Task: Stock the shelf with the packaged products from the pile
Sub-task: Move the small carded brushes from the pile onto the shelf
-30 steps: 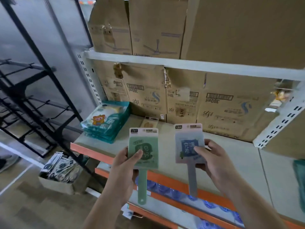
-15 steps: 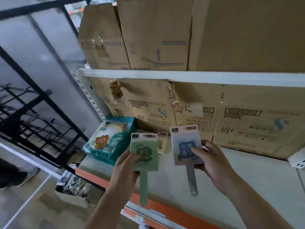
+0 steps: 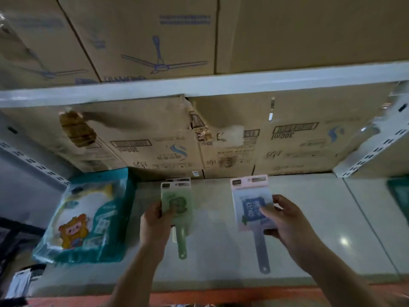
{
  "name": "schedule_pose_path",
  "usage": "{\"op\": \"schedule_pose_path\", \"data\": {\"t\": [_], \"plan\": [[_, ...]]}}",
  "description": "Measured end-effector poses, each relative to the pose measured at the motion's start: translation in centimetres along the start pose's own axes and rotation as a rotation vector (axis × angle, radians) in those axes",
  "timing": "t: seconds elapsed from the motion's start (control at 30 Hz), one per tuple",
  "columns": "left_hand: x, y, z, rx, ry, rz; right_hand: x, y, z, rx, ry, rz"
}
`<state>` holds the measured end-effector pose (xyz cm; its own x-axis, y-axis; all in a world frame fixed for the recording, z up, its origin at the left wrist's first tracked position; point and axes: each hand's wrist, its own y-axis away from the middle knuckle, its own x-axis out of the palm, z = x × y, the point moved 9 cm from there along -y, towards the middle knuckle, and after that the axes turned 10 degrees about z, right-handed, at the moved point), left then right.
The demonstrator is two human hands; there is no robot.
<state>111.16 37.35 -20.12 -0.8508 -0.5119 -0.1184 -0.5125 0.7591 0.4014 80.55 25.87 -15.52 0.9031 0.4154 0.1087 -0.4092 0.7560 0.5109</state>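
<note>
My left hand (image 3: 156,224) grips a green packaged brush (image 3: 177,203) by its card, the handle hanging down over the shelf board (image 3: 309,229). Just behind its top edge lies another small package (image 3: 178,179) on the shelf. My right hand (image 3: 287,224) pinches a pink and blue packaged brush (image 3: 252,202), thumb on the front of the card, handle pointing down. Both packages hang above the pale shelf surface, in front of the cardboard boxes.
A stack of teal bagged products (image 3: 88,216) lies at the shelf's left end. Brown cartons (image 3: 155,142) line the back of the shelf, and more cartons (image 3: 155,36) sit on the white shelf above (image 3: 221,85). A perforated bracket (image 3: 371,147) bounds the right side. An orange rail (image 3: 199,295) edges the front.
The view has moved closer to the shelf and tilted up. Both hands have carried their packages forward over the shelf board, the green one nearing the small package at the back.
</note>
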Motion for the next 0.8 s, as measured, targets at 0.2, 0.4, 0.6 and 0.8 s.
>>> {"op": "schedule_pose_path", "data": {"t": [0.2,0.4,0.6,0.8], "plan": [[-0.4,-4.1,0.1,0.01,-0.305,-0.113,0.2,-0.3,-2.6,0.041,0.032,-0.076],[-0.2,-6.5,1.3,-0.016,-0.349,-0.07,1.7,-0.9,-3.7,0.063,0.07,-0.103],[-1.3,-7.6,2.3,-0.046,-0.342,-0.039,3.2,-1.4,-3.7,0.074,0.117,-0.079],[-1.1,-7.7,3.0,-0.054,-0.384,-0.043,5.1,-1.7,-3.4,0.081,0.119,-0.028]]}}
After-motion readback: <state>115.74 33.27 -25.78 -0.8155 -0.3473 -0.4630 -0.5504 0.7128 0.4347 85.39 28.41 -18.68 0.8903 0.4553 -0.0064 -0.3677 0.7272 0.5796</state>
